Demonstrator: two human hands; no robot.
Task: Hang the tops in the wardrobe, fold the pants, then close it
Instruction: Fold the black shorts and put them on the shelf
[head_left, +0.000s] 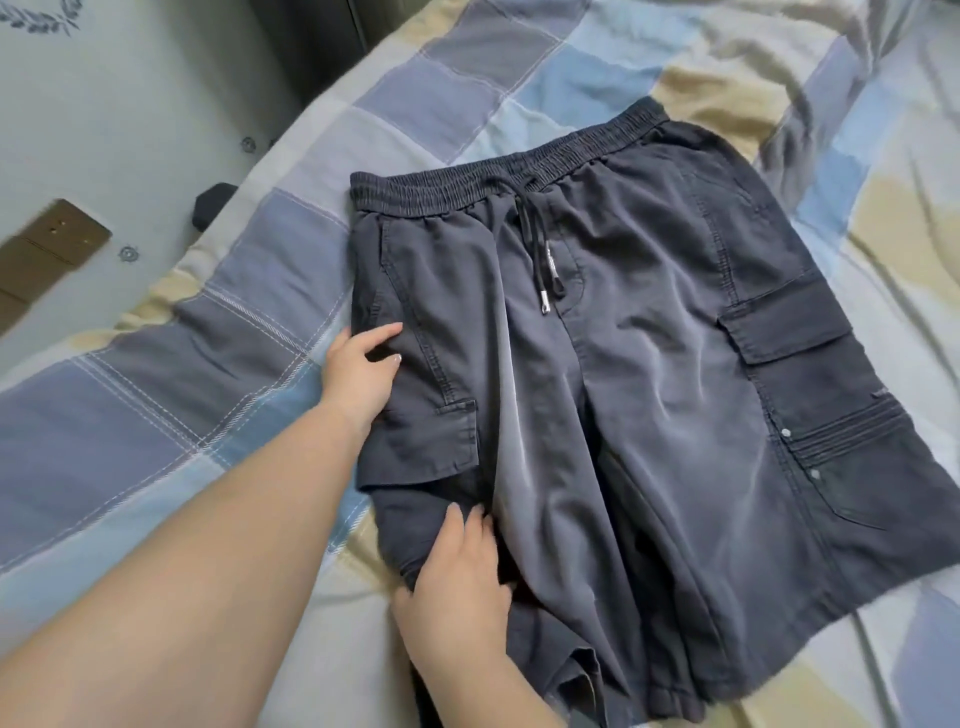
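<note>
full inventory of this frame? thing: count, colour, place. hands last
shorts: one pair, dark grey-blue, laid flat on the bed, waistband away from the camera
drawstring: one, dark with metal tips, hanging from the waistband centre
cargo pocket: one clearly visible, same dark fabric, on the image-right leg
bedspread: one, checked blue, grey and beige, under the shorts
wall panel: pale, with a faint pattern, upper left
brown plate: one, brownish, on the wall at left
dark object: one, black, at the bed edge; cannot tell what it is
left hand: one, gripping the shorts' image-left edge
right hand: one, fingers resting flat on the lower left leg
</note>
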